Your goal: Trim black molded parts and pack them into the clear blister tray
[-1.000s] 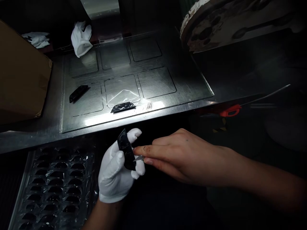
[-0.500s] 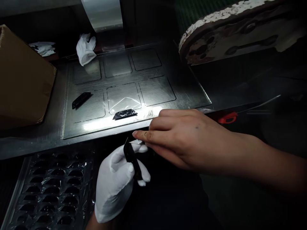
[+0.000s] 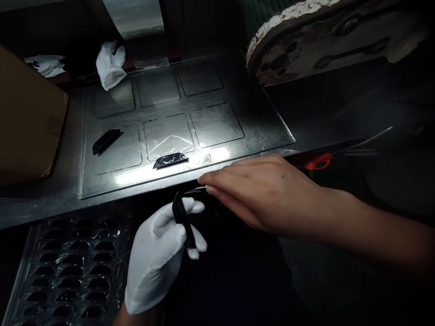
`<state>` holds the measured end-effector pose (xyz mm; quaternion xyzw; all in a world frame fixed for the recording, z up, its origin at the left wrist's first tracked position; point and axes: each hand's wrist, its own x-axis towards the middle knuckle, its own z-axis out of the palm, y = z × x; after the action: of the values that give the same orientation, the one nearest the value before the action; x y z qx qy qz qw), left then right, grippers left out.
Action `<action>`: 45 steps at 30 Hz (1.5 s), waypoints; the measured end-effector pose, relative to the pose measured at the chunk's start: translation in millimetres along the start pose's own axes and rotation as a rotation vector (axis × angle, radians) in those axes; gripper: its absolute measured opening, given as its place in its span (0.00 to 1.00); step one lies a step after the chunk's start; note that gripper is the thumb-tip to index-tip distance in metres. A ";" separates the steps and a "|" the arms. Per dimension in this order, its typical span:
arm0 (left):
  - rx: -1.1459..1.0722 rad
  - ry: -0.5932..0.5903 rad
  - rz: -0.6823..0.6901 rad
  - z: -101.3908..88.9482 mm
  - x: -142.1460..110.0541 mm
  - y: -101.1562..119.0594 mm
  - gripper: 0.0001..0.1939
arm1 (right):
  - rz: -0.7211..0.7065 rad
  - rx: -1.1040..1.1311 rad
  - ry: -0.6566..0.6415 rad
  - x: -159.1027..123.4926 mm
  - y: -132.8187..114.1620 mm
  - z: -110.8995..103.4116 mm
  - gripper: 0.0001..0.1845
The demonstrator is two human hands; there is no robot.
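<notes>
In the head view, the gloved left hand (image 3: 156, 258) grips a black part (image 3: 179, 211) at 7 o'clock from centre; the bare right hand (image 3: 268, 192) pinches a thin blade (image 3: 195, 190) at the part's 1 o'clock, seemingly just clear. The step looks like edge work on the part; the next move would call for steadiness in both hands.

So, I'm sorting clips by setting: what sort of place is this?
Probably a factory or workshop, judging by the tray with rows of similar dark parts, the bare metal worktop, and the gloved left hand holding a small black part.
</notes>
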<state>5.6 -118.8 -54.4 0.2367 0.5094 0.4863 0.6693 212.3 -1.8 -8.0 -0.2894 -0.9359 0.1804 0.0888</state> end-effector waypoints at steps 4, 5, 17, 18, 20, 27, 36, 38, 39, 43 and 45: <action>-0.093 0.002 0.127 -1.0 2.1 -1.1 0.15 | -0.020 0.227 -0.050 -8.6 -2.9 3.4 0.14; -0.103 0.015 0.149 -0.8 2.5 -1.0 0.15 | -0.038 0.255 -0.075 -8.9 -4.8 3.4 0.13; -0.201 0.151 0.232 -2.0 -1.6 -2.4 0.13 | -0.046 0.045 -0.188 4.3 -19.9 1.8 0.14; -0.210 0.151 0.233 -2.1 -2.0 -2.5 0.13 | -0.058 0.023 -0.189 3.8 -20.2 3.0 0.14; -0.228 0.152 0.229 -2.5 -2.7 -2.5 0.12 | -0.075 -0.015 -0.185 2.2 -20.9 5.1 0.13; -0.262 0.154 0.214 -3.4 -1.0 -1.9 0.13 | -0.091 -0.091 -0.171 0.1 -21.9 7.2 0.14; -0.222 0.200 0.251 0.5 -1.0 -5.0 0.12 | -0.070 0.093 -0.179 -4.2 -24.5 2.4 0.14; -0.212 0.222 0.271 0.0 0.5 -5.4 0.13 | -0.046 0.177 -0.082 -3.7 -9.3 1.4 0.16; -0.204 0.236 0.276 -0.5 1.3 -5.6 0.14 | -0.002 0.177 0.002 -0.7 3.8 3.1 0.16; -0.156 0.315 0.226 -3.6 0.4 -9.9 0.17 | 0.336 -0.050 0.345 30.1 74.9 19.8 0.20; -0.083 0.354 0.157 -7.6 0.8 -16.7 0.19 | 0.419 -0.113 0.381 40.1 102.7 26.1 0.21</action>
<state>5.6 -126.3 -71.1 0.1589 0.5785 0.5917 0.5385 224.9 92.6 -69.4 -0.5096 -0.8307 0.0845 0.2076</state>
